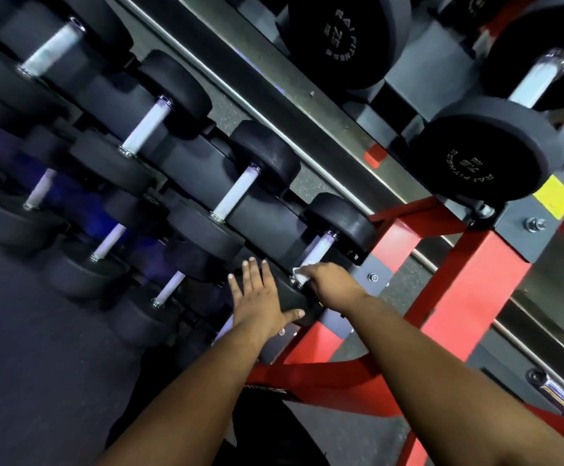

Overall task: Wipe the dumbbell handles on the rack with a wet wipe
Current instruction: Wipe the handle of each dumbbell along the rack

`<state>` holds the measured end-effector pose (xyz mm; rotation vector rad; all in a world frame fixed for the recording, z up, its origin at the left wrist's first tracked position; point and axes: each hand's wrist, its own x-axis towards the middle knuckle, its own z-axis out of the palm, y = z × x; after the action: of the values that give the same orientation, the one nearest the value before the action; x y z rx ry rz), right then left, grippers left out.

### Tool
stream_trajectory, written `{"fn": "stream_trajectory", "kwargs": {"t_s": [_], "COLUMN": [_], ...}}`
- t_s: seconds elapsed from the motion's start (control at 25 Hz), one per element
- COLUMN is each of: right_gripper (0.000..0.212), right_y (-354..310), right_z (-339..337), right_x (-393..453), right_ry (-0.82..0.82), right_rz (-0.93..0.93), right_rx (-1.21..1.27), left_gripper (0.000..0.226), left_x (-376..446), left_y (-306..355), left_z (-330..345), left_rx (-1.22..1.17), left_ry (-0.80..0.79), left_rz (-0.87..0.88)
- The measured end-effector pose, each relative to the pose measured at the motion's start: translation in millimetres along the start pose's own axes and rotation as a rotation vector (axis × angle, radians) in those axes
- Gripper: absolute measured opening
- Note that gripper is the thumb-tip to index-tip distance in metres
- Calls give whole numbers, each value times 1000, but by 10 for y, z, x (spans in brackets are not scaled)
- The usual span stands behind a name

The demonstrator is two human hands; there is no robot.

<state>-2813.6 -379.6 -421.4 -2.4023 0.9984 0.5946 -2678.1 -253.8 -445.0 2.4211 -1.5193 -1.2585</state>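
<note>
- The right hand (332,284) pinched a white wet wipe (300,275) against the near end of the dumbbell handle (317,252), at the red rack (448,277) upright.
- The left hand (260,297) lay flat, fingers spread, on that dumbbell's near head (290,295).

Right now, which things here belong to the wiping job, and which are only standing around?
Job: wet wipe, right hand, left hand, dumbbell handle.
Not the job: yellow sticker, chrome bar, red frame.

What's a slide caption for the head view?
Right hand wipes a dumbbell handle with a wet wipe; left hand steadies the weight.
</note>
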Motion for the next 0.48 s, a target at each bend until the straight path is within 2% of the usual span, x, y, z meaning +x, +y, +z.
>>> {"fn": "stream_trajectory", "kwargs": {"t_s": [0.12, 0.2, 0.36, 0.48], "right_gripper": [37, 30, 32, 25], "right_y": [-262, -588, -1028, -1193], "right_z": [-57, -188, -287, -290], "right_x": [26, 213, 838, 1244], "right_ry": [357, 407, 399, 508], "right_rz": [182, 243, 367, 580], "right_rx": [591, 1008, 1432, 1619], "left_gripper": [118, 113, 117, 128], "left_x": [-72, -17, 306, 558], "left_y": [-270, -518, -930, -1029], "left_z": [-211, -435, -834, -995], "left_rx": [53, 67, 38, 6], "left_ry": [277, 401, 349, 273], "left_rz": [17, -16, -57, -57]}}
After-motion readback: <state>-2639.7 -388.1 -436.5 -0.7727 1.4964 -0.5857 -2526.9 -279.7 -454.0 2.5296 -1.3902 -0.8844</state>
